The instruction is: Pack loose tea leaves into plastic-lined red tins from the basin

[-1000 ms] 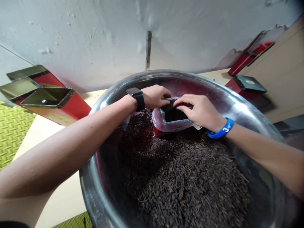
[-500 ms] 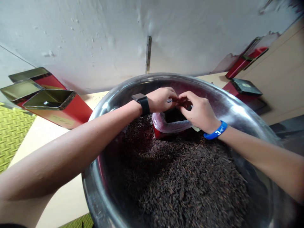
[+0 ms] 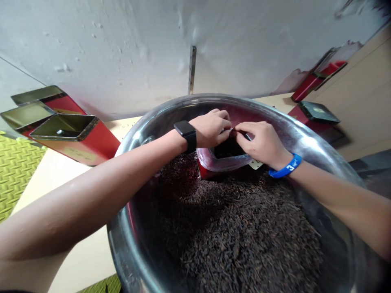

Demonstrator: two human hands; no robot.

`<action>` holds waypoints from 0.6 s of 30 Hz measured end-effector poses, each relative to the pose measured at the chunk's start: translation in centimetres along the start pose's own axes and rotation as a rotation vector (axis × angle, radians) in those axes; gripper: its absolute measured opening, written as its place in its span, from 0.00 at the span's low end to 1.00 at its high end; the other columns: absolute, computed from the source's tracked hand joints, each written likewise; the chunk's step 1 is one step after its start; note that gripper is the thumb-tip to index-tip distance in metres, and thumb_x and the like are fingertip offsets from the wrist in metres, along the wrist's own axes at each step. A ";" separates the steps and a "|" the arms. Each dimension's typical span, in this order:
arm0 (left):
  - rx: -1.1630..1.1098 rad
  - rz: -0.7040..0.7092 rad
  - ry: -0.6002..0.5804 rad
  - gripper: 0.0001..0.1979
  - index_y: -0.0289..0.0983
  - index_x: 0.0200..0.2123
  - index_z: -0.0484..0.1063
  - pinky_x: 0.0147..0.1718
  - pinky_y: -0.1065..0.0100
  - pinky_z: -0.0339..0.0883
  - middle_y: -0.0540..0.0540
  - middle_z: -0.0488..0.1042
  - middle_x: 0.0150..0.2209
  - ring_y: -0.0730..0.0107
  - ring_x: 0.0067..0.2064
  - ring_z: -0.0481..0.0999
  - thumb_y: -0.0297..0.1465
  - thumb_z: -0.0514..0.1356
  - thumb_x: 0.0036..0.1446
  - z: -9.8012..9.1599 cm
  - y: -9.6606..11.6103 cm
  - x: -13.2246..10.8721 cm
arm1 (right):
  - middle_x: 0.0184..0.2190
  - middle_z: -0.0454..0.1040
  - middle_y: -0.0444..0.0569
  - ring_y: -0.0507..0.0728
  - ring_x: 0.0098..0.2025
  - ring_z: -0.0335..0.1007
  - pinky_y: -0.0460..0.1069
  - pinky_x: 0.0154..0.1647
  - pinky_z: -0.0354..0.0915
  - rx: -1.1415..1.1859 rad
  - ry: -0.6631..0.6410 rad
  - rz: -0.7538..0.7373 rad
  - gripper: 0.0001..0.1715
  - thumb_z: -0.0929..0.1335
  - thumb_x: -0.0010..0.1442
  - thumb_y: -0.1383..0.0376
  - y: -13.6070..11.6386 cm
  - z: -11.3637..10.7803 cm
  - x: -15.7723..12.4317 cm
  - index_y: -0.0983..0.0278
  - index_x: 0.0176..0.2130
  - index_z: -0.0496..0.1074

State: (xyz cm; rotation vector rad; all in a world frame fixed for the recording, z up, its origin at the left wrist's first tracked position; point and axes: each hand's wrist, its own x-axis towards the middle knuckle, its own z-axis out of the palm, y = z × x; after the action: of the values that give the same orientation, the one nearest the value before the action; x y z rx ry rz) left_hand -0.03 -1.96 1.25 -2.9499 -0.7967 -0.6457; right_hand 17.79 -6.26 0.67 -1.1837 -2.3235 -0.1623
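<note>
My left hand [image 3: 212,128], with a black watch on the wrist, is over the far side of a large metal bowl [image 3: 137,252]. Its thumb and fingers are closed in a pinch. Facing it, my right hand [image 3: 262,142] also pinches, fingertips almost meeting those of the left; what is between them is too small to make out. Below them, a red tin [image 3: 205,173] stands in loose dark tea leaves [image 3: 244,232]. A clear plastic bag [image 3: 224,163] lines the tin and folds over its rim, with dark tea inside. Both hands partly hide the opening.
Several open red tins [image 3: 79,138] stand left of the bowl on a pale table [image 3: 91,260]. To the right are a red tin with a dark lid [image 3: 317,114] and another red tin [image 3: 308,83]. A grey wall [image 3: 137,49] rises behind.
Both hands have shifted slightly right. My left hand has turned so its back shows more, and the fingertips of the two hands are a little farther apart.
</note>
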 end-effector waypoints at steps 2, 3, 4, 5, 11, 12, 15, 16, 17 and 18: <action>0.037 0.004 -0.002 0.15 0.35 0.36 0.72 0.45 0.64 0.58 0.41 0.67 0.43 0.65 0.45 0.64 0.33 0.47 0.58 -0.2 0.3 -0.1 | 0.27 0.73 0.47 0.53 0.28 0.65 0.48 0.30 0.58 0.051 -0.020 0.031 0.11 0.60 0.56 0.67 -0.1 -0.3 0.0 0.63 0.28 0.69; 0.047 0.003 -0.003 0.15 0.35 0.37 0.72 0.45 0.64 0.58 0.41 0.67 0.43 0.64 0.45 0.63 0.33 0.47 0.58 -0.3 0.5 -0.1 | 0.27 0.73 0.47 0.53 0.27 0.65 0.48 0.30 0.58 0.061 -0.036 0.047 0.12 0.60 0.56 0.66 -0.2 -0.5 0.0 0.63 0.27 0.70; 0.054 0.003 -0.006 0.15 0.35 0.37 0.72 0.44 0.64 0.59 0.41 0.67 0.42 0.64 0.45 0.63 0.33 0.47 0.58 -0.4 0.6 -0.1 | 0.26 0.73 0.47 0.53 0.26 0.64 0.49 0.29 0.58 0.064 -0.049 0.059 0.12 0.60 0.56 0.66 -0.2 -0.7 0.0 0.62 0.27 0.70; 0.062 0.004 -0.012 0.15 0.35 0.38 0.72 0.44 0.64 0.59 0.41 0.68 0.41 0.65 0.44 0.64 0.33 0.47 0.58 -0.4 0.6 0.0 | 0.25 0.73 0.47 0.53 0.26 0.64 0.49 0.28 0.57 0.061 -0.055 0.069 0.12 0.60 0.56 0.65 -0.2 -0.8 0.0 0.62 0.27 0.70; 0.078 -0.016 -0.057 0.14 0.35 0.30 0.73 0.39 0.66 0.59 0.44 0.71 0.32 0.69 0.35 0.67 0.33 0.48 0.55 -0.1 0.8 0.2 | 0.20 0.71 0.47 0.51 0.21 0.58 0.48 0.24 0.53 0.012 -0.083 0.085 0.14 0.60 0.55 0.64 -0.4 -0.9 -0.2 0.63 0.23 0.70; 0.083 -0.028 -0.060 0.14 0.35 0.29 0.73 0.38 0.66 0.59 0.44 0.72 0.32 0.69 0.35 0.68 0.33 0.49 0.55 0.0 0.9 0.2 | 0.20 0.70 0.47 0.51 0.21 0.58 0.48 0.23 0.53 0.018 -0.092 0.092 0.14 0.60 0.55 0.64 -0.4 -0.9 -0.3 0.63 0.24 0.71; 0.114 -0.051 -0.068 0.14 0.35 0.27 0.73 0.35 0.66 0.59 0.44 0.73 0.31 0.68 0.35 0.68 0.33 0.49 0.54 0.1 1.2 0.1 | 0.20 0.70 0.47 0.50 0.21 0.59 0.47 0.23 0.52 0.023 -0.095 0.104 0.14 0.60 0.55 0.64 -0.5 -0.6 -0.5 0.64 0.24 0.71; 0.126 -0.056 -0.070 0.14 0.35 0.26 0.73 0.34 0.66 0.58 0.44 0.73 0.31 0.67 0.35 0.68 0.34 0.49 0.53 0.0 1.3 0.1 | 0.20 0.70 0.47 0.50 0.21 0.58 0.47 0.23 0.52 0.019 -0.096 0.105 0.14 0.61 0.55 0.64 -0.5 -0.5 -0.6 0.64 0.23 0.71; 0.138 -0.060 -0.071 0.14 0.35 0.26 0.73 0.33 0.66 0.58 0.44 0.73 0.31 0.67 0.35 0.68 0.34 0.49 0.53 0.0 1.4 0.0 | 0.20 0.70 0.46 0.50 0.21 0.58 0.47 0.23 0.52 0.013 -0.096 0.105 0.14 0.61 0.55 0.64 -0.5 -0.5 -0.6 0.64 0.23 0.70; 0.147 -0.062 -0.073 0.14 0.35 0.26 0.73 0.33 0.66 0.57 0.44 0.73 0.31 0.67 0.35 0.68 0.34 0.49 0.53 0.0 1.5 0.0 | 0.19 0.70 0.46 0.49 0.20 0.57 0.47 0.23 0.51 0.007 -0.099 0.105 0.14 0.61 0.55 0.64 -0.4 -0.4 -0.6 0.64 0.22 0.70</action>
State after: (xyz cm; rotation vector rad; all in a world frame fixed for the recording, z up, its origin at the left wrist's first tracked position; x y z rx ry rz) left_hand 0.71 -3.25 1.37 -2.8401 -0.9028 -0.4622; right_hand 17.91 -7.08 0.76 -1.3337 -2.3373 -0.0590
